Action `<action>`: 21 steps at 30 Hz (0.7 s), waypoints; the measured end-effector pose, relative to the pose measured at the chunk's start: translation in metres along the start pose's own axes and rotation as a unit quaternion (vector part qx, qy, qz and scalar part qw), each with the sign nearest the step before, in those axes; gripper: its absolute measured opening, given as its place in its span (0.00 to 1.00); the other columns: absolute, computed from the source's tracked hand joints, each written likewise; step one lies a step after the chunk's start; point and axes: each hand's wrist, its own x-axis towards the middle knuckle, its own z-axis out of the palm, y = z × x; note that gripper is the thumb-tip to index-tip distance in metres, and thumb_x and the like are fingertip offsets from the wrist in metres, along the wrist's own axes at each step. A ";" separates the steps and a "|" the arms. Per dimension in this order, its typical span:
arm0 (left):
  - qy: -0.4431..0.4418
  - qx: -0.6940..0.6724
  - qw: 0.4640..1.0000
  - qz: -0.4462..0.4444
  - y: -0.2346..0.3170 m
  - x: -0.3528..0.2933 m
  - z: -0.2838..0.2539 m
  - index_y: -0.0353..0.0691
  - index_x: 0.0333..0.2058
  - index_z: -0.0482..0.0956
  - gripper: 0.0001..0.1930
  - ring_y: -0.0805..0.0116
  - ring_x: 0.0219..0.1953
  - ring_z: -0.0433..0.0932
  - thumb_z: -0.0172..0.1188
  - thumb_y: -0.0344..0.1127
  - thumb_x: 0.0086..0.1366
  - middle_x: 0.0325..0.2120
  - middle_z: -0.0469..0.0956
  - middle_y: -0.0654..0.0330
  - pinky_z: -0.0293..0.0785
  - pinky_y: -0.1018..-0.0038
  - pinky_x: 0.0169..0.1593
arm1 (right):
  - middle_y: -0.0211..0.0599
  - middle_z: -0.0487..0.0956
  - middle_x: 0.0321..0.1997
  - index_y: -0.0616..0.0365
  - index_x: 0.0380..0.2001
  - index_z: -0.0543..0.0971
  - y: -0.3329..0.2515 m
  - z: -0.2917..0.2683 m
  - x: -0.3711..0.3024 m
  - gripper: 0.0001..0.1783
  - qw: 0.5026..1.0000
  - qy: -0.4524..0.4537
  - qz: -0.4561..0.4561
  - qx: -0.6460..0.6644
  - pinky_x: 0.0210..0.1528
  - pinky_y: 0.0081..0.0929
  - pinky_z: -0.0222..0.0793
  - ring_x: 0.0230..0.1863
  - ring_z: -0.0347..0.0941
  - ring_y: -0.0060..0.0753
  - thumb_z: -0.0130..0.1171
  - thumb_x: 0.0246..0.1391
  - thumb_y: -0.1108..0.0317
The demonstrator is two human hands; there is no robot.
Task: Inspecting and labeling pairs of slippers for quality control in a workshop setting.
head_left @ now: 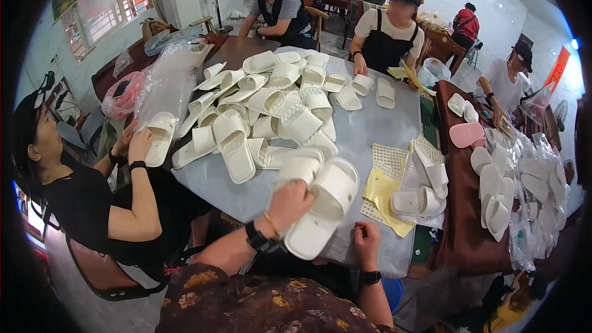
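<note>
My left hand [289, 206] grips a pair of white slippers [333, 189] above the near edge of the grey table [376, 129]. One slipper is blurred by motion and partly behind the other. My right hand [367, 244] rests at the table's near edge with its fingers curled. Whatever they may hold is hidden. Beyond the held pair lies a heap of white slippers [268, 100]. To the right, yellow-backed sticker sheets [385, 194] lie beside a clear bag with white slippers [419, 200].
At the left a person in black handles a white slipper [161, 131] near clear plastic [166, 80]. Across the table a person touches slippers and holds yellow sheets [404, 73]. A brown sofa [456, 222] at the right bears more slippers [493, 194] and bags.
</note>
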 end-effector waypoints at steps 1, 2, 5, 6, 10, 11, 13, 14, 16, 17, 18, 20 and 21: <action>0.010 -0.008 1.000 0.014 -0.006 0.012 -0.010 0.33 0.27 0.75 0.14 0.42 0.28 0.78 0.53 0.41 0.60 0.23 0.78 0.42 0.74 0.51 0.33 | 0.40 0.77 0.30 0.60 0.32 0.80 -0.001 -0.002 -0.001 0.05 1.000 0.004 0.004 0.008 0.36 0.30 0.69 0.32 0.73 0.38 0.58 0.50 0.76; 0.031 0.008 0.999 0.017 -0.008 0.026 -0.020 0.33 0.27 0.76 0.14 0.42 0.28 0.78 0.53 0.41 0.60 0.24 0.78 0.42 0.74 0.51 0.34 | 0.40 0.77 0.30 0.61 0.32 0.80 -0.002 -0.003 -0.002 0.05 1.000 0.008 0.010 0.016 0.35 0.28 0.70 0.31 0.74 0.35 0.58 0.51 0.76; 0.077 0.042 0.996 0.021 -0.018 0.071 -0.057 0.33 0.27 0.76 0.15 0.41 0.29 0.78 0.52 0.41 0.60 0.24 0.78 0.41 0.74 0.51 0.35 | 0.41 0.78 0.30 0.61 0.32 0.80 -0.006 -0.004 -0.002 0.05 1.000 0.009 0.019 0.016 0.35 0.28 0.70 0.31 0.74 0.36 0.58 0.51 0.75; 0.103 0.058 0.993 0.022 -0.021 0.085 -0.067 0.33 0.27 0.77 0.15 0.40 0.29 0.78 0.52 0.42 0.60 0.24 0.78 0.41 0.73 0.51 0.36 | 0.41 0.78 0.30 0.61 0.32 0.80 -0.007 -0.002 -0.002 0.05 1.000 0.016 0.024 0.014 0.35 0.28 0.70 0.31 0.74 0.36 0.58 0.51 0.75; 0.154 0.082 0.984 0.036 -0.025 0.118 -0.085 0.31 0.27 0.76 0.15 0.38 0.30 0.76 0.52 0.40 0.58 0.25 0.77 0.38 0.71 0.49 0.36 | 0.42 0.79 0.31 0.60 0.32 0.81 0.004 0.001 0.000 0.05 1.000 0.021 0.002 -0.002 0.37 0.32 0.71 0.34 0.75 0.42 0.59 0.49 0.75; 0.159 0.067 0.984 0.042 -0.026 0.117 -0.086 0.30 0.26 0.76 0.15 0.37 0.31 0.76 0.52 0.40 0.58 0.25 0.76 0.38 0.71 0.49 0.35 | 0.43 0.79 0.31 0.59 0.31 0.81 0.001 0.001 0.003 0.05 1.000 0.016 0.014 -0.001 0.38 0.35 0.71 0.36 0.75 0.45 0.59 0.48 0.75; 0.143 0.022 0.987 0.073 -0.017 0.103 -0.087 0.28 0.24 0.73 0.16 0.37 0.29 0.74 0.53 0.39 0.58 0.24 0.74 0.37 0.68 0.51 0.34 | 0.43 0.79 0.31 0.59 0.31 0.81 0.003 0.005 0.003 0.05 0.999 0.032 0.012 0.026 0.39 0.35 0.71 0.37 0.75 0.46 0.59 0.48 0.74; 0.118 0.018 0.991 0.057 -0.015 0.093 -0.084 0.27 0.23 0.72 0.16 0.38 0.27 0.73 0.54 0.39 0.58 0.22 0.74 0.38 0.68 0.53 0.33 | 0.43 0.79 0.31 0.59 0.31 0.81 0.006 0.006 0.005 0.05 1.000 0.018 0.008 0.018 0.41 0.37 0.71 0.37 0.75 0.47 0.59 0.48 0.74; 0.068 0.007 0.995 0.068 -0.020 0.073 -0.074 0.27 0.24 0.71 0.15 0.39 0.26 0.73 0.55 0.37 0.59 0.21 0.73 0.39 0.68 0.55 0.32 | 0.43 0.79 0.31 0.58 0.31 0.81 0.002 0.006 0.006 0.06 1.000 0.025 0.012 -0.001 0.41 0.38 0.71 0.37 0.75 0.47 0.59 0.48 0.73; 0.044 0.013 0.997 0.068 -0.024 0.067 -0.066 0.27 0.24 0.71 0.15 0.40 0.26 0.72 0.55 0.36 0.59 0.21 0.73 0.40 0.68 0.56 0.32 | 0.42 0.79 0.31 0.58 0.31 0.81 0.001 0.005 0.006 0.06 1.000 0.021 0.019 0.012 0.41 0.38 0.71 0.37 0.75 0.47 0.59 0.47 0.73; 0.033 0.008 0.996 0.079 -0.026 0.065 -0.059 0.27 0.24 0.71 0.15 0.40 0.26 0.72 0.55 0.36 0.59 0.21 0.73 0.40 0.68 0.56 0.32 | 0.42 0.79 0.31 0.58 0.31 0.81 0.001 0.003 0.005 0.06 0.999 0.017 0.025 0.027 0.41 0.37 0.71 0.37 0.75 0.47 0.59 0.47 0.73; -0.014 0.014 0.998 0.066 -0.027 0.064 -0.052 0.27 0.25 0.71 0.14 0.40 0.27 0.73 0.55 0.36 0.59 0.21 0.73 0.40 0.68 0.56 0.32 | 0.42 0.79 0.31 0.58 0.32 0.81 0.007 0.003 0.002 0.06 0.999 0.029 0.016 0.023 0.41 0.37 0.71 0.37 0.75 0.47 0.59 0.47 0.73; -0.028 0.013 0.998 0.060 -0.027 0.068 -0.052 0.26 0.25 0.71 0.15 0.41 0.27 0.74 0.54 0.37 0.60 0.23 0.74 0.39 0.69 0.56 0.33 | 0.42 0.79 0.31 0.58 0.32 0.81 0.011 0.002 0.002 0.06 0.999 0.032 0.002 0.022 0.41 0.37 0.71 0.37 0.75 0.47 0.59 0.47 0.73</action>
